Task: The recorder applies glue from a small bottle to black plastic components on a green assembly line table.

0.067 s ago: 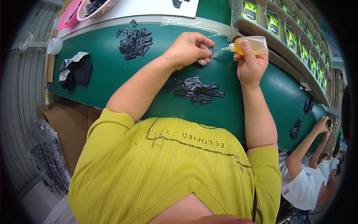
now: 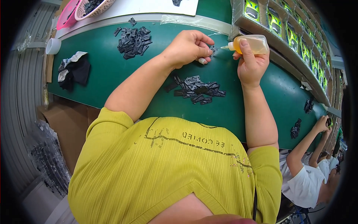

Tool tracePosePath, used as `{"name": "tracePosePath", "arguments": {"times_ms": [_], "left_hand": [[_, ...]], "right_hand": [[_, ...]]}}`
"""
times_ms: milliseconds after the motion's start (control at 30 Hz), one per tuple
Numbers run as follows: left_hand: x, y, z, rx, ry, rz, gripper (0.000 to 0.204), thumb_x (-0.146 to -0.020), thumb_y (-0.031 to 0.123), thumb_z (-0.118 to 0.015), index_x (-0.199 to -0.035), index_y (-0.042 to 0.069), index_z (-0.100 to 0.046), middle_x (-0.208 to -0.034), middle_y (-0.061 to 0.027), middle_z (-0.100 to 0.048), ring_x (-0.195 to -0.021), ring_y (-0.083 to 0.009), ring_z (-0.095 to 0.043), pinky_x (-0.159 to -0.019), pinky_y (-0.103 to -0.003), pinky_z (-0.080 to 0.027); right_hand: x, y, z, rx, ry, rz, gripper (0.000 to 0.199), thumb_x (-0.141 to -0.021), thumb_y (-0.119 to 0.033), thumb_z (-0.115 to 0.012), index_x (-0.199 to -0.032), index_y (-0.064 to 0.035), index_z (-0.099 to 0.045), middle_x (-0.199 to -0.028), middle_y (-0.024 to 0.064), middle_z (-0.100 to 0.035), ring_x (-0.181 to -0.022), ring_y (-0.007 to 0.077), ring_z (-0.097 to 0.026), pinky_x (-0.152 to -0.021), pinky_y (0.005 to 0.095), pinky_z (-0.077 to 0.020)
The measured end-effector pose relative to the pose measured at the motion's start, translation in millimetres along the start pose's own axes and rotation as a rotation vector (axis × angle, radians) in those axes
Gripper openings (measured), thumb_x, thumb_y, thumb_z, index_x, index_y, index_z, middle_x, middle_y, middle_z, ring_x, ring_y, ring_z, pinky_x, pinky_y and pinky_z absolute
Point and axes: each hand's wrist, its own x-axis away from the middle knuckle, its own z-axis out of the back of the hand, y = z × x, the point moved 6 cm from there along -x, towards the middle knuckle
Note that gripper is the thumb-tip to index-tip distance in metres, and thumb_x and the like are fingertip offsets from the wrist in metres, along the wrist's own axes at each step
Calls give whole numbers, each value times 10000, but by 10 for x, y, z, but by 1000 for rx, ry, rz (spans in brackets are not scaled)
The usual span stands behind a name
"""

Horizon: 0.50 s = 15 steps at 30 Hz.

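Observation:
Over the green table, my left hand [image 2: 189, 48] pinches a small dark plastic part [image 2: 213, 50] between thumb and fingers. My right hand [image 2: 253, 68] is closed around a clear squeeze bottle [image 2: 254, 44] of amber liquid, tipped on its side. Its thin nozzle points left and its tip lies close to the dark part; whether they touch I cannot tell. Below my hands lies a loose pile of flat black plastic parts [image 2: 199, 89]. Another pile of black parts [image 2: 134, 42] sits farther off, left of my left hand.
A tray of green-and-black items [image 2: 275, 23] runs along the far right. At the left are a black-and-grey cloth [image 2: 76, 69], a white cup [image 2: 53, 46] and baskets [image 2: 89, 14] of black parts. A co-worker's hands [image 2: 323, 124] work at the right, near small black piles [image 2: 295, 128].
Hardly anything differs. The nozzle tip has shifted very slightly toward the part in my left hand.

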Motion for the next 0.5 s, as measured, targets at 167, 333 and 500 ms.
{"name": "tracePosePath", "arguments": {"times_ms": [167, 333, 500], "left_hand": [[-3, 10, -3, -12, -4, 27, 315, -779, -6, -625, -1068, -93, -533, -834, -119, -618, -697, -161, -633, -625, -250, -526], [-9, 2, 1, -30, -7, 35, 307, -778, -5, -628, -1058, -94, -538, -845, -120, -616, -694, -164, -636, -625, -246, -527], [0, 10, -6, -67, -13, 34, 289, -785, -1, -622, -1048, -93, -544, -840, -122, -619, -686, -161, -638, -619, -243, -526]], "right_hand": [[27, -6, -59, 97, -16, 18, 241, -816, -127, -692, -967, -18, -538, -828, 63, -634, -650, 101, -594, -520, 202, -483], [30, -20, -60, 127, -11, 39, 237, -816, -112, -692, -967, -17, -536, -830, 60, -636, -639, 96, -590, -527, 196, -480], [35, -14, -70, 144, -38, 36, 227, -818, -100, -688, -966, -19, -536, -829, 63, -639, -628, 90, -584, -533, 189, -470]]}}
